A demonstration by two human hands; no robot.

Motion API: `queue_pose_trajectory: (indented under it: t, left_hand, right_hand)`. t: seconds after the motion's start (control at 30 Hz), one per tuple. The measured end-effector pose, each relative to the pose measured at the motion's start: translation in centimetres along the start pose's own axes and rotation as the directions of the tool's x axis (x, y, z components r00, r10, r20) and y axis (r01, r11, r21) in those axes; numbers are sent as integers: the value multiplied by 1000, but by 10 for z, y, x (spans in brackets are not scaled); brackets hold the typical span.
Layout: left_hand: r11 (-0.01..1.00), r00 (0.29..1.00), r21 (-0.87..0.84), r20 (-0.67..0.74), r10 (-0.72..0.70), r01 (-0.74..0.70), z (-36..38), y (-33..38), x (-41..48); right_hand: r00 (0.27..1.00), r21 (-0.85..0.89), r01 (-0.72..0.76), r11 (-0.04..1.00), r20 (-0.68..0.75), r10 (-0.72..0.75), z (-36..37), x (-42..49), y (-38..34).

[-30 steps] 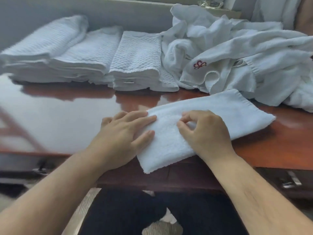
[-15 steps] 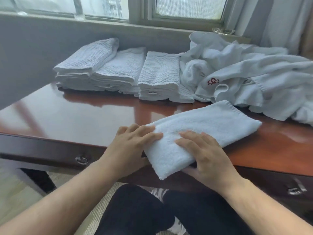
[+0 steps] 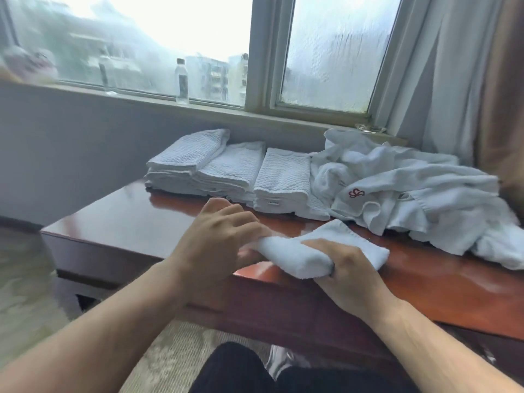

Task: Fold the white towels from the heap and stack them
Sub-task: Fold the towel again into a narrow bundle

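A folded white towel (image 3: 348,245) lies at the near edge of the wooden table (image 3: 141,219). My right hand (image 3: 346,268) grips its near end, fingers curled under the fold, lifting that end slightly. My left hand (image 3: 218,239) is at the towel's left end with its fingers curled against it; the fingertips are hidden by blur. Three stacks of folded white towels (image 3: 226,171) stand side by side at the back of the table. The heap of crumpled white towels (image 3: 411,194), one with a red emblem, fills the back right.
A windowsill behind the table carries two clear bottles (image 3: 181,80). A grey curtain (image 3: 442,66) hangs at the right. The table's left part shows bare glossy wood. My dark-clothed legs (image 3: 255,370) are below the table edge.
The camera has tilted up, showing the window. My right hand went from resting on top of the towel to gripping its near end. The towel is bunched and slightly raised.
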State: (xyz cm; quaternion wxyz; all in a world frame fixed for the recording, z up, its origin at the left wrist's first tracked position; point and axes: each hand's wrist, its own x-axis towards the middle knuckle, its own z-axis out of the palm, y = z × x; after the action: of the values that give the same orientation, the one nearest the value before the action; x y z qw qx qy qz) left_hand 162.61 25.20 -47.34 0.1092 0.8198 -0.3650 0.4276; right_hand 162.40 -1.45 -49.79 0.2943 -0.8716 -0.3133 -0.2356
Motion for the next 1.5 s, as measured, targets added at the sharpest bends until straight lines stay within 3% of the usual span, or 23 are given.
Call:
queue_pose_trajectory:
  t: [0.1, 0.17, 0.23, 0.3, 0.43, 0.5, 0.6, 0.73, 1.07, 1.5]
  left_hand:
    - [996, 991, 8, -100, -92, 93, -21, -9, 26]
    - [966, 960, -63, -116, -256, 250, -33, -15, 42]
    - [850, 886, -308, -43, -462, 428, -41, -21, 53]
    - [665, 822, -545, 82, -563, 510, -43, -30, 60]
    - [273, 794, -851, 240, -559, 449, -38, -40, 64]
    - [94, 796, -903, 315, -517, 419, -36, -43, 65]
    - [2, 791, -897, 389, -472, 442, -27, -47, 61]
    - [-155, 707, -834, 535, -464, 529, -12, -60, 41]
    - [-307, 580, -726, 681, -447, 616, 22, -119, 34]
    - [-340, 421, -602, 773, -474, 722, 80, -218, 64]
  right_hand:
    - [992, 126, -128, 984, 38, 124, -21, 28, -12]
    - [977, 212, -215, 954, 38, 211, -32, 46, -15]
    - [966, 299, -257, 919, 54, 253, -43, 64, -18]
    - [959, 391, -278, 877, 59, 278, -55, 83, -26]
    - [961, 692, -233, 684, 56, 271, -71, 118, -36]
    - [962, 811, -214, 544, 78, 261, -73, 135, -40]
    - [963, 901, -196, 387, 103, 250, -66, 162, -42]
    - [949, 945, -209, 251, 135, 284, -47, 201, -40]
    - [898, 938, -300, 175, 216, 384, 13, 283, 19]
    - [773, 888, -445, 117, 314, 552, 77, 387, 128]
